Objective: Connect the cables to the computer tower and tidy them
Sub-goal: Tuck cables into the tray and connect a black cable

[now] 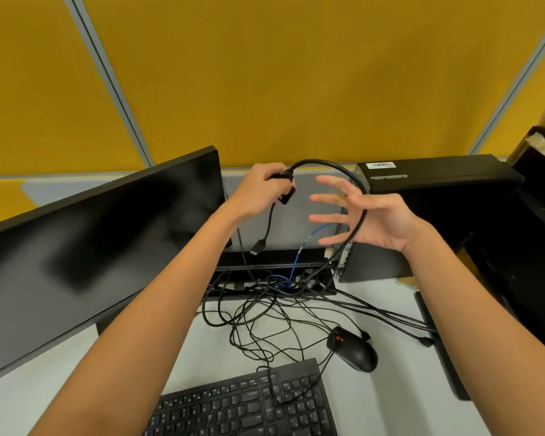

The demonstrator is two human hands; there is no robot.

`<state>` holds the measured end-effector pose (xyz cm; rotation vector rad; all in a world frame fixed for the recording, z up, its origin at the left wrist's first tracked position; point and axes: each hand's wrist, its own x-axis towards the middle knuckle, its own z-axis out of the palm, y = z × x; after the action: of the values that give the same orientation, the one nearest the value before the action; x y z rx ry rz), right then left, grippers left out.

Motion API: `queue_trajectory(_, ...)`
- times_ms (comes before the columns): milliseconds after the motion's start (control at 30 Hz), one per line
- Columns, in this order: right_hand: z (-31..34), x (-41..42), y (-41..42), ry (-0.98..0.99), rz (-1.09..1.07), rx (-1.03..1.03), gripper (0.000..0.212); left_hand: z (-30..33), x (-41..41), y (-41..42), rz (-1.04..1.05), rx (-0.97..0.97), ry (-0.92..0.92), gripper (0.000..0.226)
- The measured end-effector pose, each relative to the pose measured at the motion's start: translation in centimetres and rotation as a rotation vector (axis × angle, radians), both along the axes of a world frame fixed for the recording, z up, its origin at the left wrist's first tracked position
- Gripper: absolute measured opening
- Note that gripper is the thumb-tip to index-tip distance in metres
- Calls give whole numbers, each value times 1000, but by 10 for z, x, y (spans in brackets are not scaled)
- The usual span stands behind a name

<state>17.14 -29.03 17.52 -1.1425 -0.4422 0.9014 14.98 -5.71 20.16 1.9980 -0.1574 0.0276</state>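
While the left hand [265, 184] is gripping a thick black cable [356, 187] near its connectors, fingers closed around it, the right hand [368, 215] is spreading wide open, holding nothing, with the cable's arc crossing in front of its palm. Both are hovering above a white worktop [375, 398]. A black computer tower [434, 184] is lying just beyond the right hand. Thin black cables [265, 322] are sprawling tangled below, between a monitor [101, 234], a keyboard [246, 404] and a mouse [356, 347].
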Motion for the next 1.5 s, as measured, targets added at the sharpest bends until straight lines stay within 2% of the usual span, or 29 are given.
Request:
queue_trajectory(100,-6,7,4,125,170,250,94,11,-2,8,27,-120,31,24)
queue_trajectory(167,-7,12,9,215,124,314,88,14,-4,15,40,-172,43,23)
queue_trajectory(200,-7,15,15,197,18,232,83,15,-5,16,44,-185,48,24)
queue_trajectory(267,-9,20,34,39,-140,-77,72,14,-7,14,46,-152,26,23)
queue_trajectory(333,-8,15,60,-221,-80,-328,70,11,-11,5,-6,-81,-17,23)
queue_trajectory(400,-10,9,81,-524,-55,-458,55,8,-19,-4,-75,-26,-60,32)
queue_trajectory(467,-13,12,94,-838,-158,-574,36,4,-27,-3,-103,10,-91,32)
queue_trajectory(533,-12,21,98,-1027,-336,-725,30,-2,-34,7,-126,14,-97,23)
queue_trajectory(600,-2,27,99,-1115,-438,-806,27,-10,-37,22,-99,80,-36,41)
queue_trajectory(667,11,27,99,-1214,-445,-830,38,-16,-37,36,-50,206,72,54)
queue_trajectory(767,32,19,97,-1300,-495,-897,37,-23,-31,47,43,316,62,24)
queue_trajectory(900,58,8,87,-1409,-575,-1129,16,-43,-20,52,231,342,6,19)
queue_trajectory(1033,47,-1,84,-1404,-462,-1323,19,-77,-14,46,320,366,-11,18)
queue_trajectory(1167,0,-13,89,-1329,-469,-1222,18,-113,-14,45,338,506,30,23)
queue_trajectory(1267,-37,-26,96,-1198,-577,-1053,22,-132,-16,40,418,466,-54,27)
queue_trajectory(1333,-59,-27,102,-1172,-597,-959,18,-130,-8,30,423,401,-107,26)
queue_trajectory(1400,-76,-24,106,-1178,-625,-884,14,-119,4,18,378,305,-60,28)
queue_trajectory(1433,-82,-20,107,-1174,-648,-856,14,-113,10,12,356,296,-25,30)
queue_trajectory(1500,-90,-15,109,-1162,-697,-814,16,-100,20,-2,373,400,-2,37)
